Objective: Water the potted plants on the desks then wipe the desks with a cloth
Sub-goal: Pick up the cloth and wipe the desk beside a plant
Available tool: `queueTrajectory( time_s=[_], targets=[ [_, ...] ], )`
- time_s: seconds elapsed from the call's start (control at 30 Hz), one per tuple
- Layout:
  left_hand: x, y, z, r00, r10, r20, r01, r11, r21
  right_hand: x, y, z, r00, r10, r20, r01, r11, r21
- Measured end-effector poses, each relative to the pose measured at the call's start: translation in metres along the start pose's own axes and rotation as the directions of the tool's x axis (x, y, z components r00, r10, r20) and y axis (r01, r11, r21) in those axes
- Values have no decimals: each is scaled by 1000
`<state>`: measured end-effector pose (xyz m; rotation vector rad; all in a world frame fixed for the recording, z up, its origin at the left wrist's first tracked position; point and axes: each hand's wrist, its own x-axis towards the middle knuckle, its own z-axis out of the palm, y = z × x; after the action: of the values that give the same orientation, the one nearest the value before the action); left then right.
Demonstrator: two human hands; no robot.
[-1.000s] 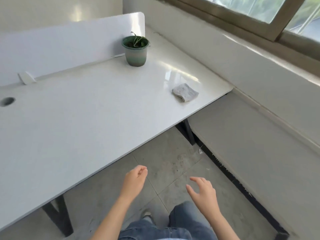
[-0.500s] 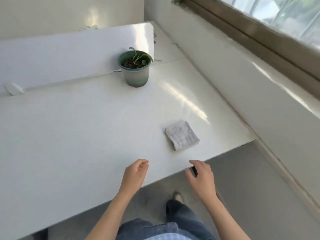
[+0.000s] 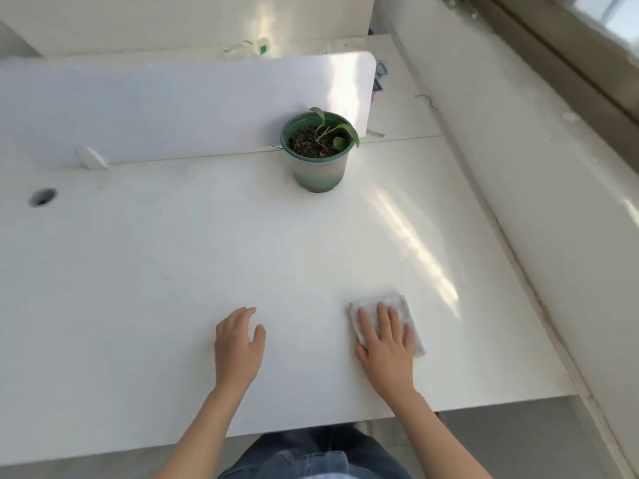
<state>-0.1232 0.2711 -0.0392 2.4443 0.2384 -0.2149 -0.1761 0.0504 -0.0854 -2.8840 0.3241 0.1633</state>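
Note:
A small green potted plant [image 3: 319,152] stands at the back of the white desk [image 3: 173,271], against the white divider panel. A folded grey cloth [image 3: 397,304] lies on the desk near its front right. My right hand [image 3: 385,344] lies flat on the cloth, fingers spread and pressing it down; the hand hides most of the cloth. My left hand [image 3: 238,344] hovers over or rests on the bare desk to the left of the cloth, fingers loosely curled, holding nothing.
A white divider panel [image 3: 173,108] runs along the desk's back edge, with a cable hole [image 3: 42,197] at the left. A white sill and wall [image 3: 553,202] border the desk on the right, under a window. Another desk lies beyond the divider.
I have stepped up to the desk. My right hand moved forward from the desk edge onto the cloth. My left hand moved out over the desk top.

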Motion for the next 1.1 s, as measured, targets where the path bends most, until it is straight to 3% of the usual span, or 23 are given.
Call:
queueTrajectory(
  time_s=[0.13, 0.23, 0.3, 0.37, 0.47, 0.57, 0.7, 0.8, 0.9, 0.97, 1.1],
  targets=[
    [52, 0, 3, 997, 10, -83, 4, 986, 166, 39, 21, -9, 978, 193, -83, -176, 969, 175],
    [78, -4, 3, 995, -4, -103, 31, 964, 265, 79, 53, -34, 866, 467, -177, -376, 843, 386],
    [85, -7, 5, 998, -30, -63, 48, 949, 310, 108, 69, -53, 781, 602, -166, -462, 736, 495],
    [88, -12, 9, 997, -74, -25, 78, 932, 355, 134, 73, -58, 761, 644, -78, -546, 701, 458],
    [93, -17, 16, 998, -57, -24, 62, 909, 411, 160, 52, -48, 804, 595, 8, -573, 771, 277],
    [96, -18, 18, 998, -63, -31, 70, 895, 441, 168, 6, -34, 897, 440, 45, -440, 879, 182],
    [97, -15, 18, 998, -43, -54, 63, 885, 461, 150, -80, -7, 989, 1, 151, -15, 995, 97],
    [98, -16, 18, 996, -37, -75, 67, 888, 455, 130, -122, 8, 920, -324, 221, 317, 946, 69],
    [98, -16, 18, 996, -34, -88, 70, 887, 456, 141, -113, 0, 874, -390, 292, 408, 913, -3],
    [98, -17, 18, 995, -36, -89, 73, 886, 459, 165, -89, -8, 881, -411, 235, 425, 905, -7],
    [100, -19, 20, 994, -40, -103, 84, 874, 478, 244, -30, -33, 983, -84, 166, 84, 996, 4]
  ],
)
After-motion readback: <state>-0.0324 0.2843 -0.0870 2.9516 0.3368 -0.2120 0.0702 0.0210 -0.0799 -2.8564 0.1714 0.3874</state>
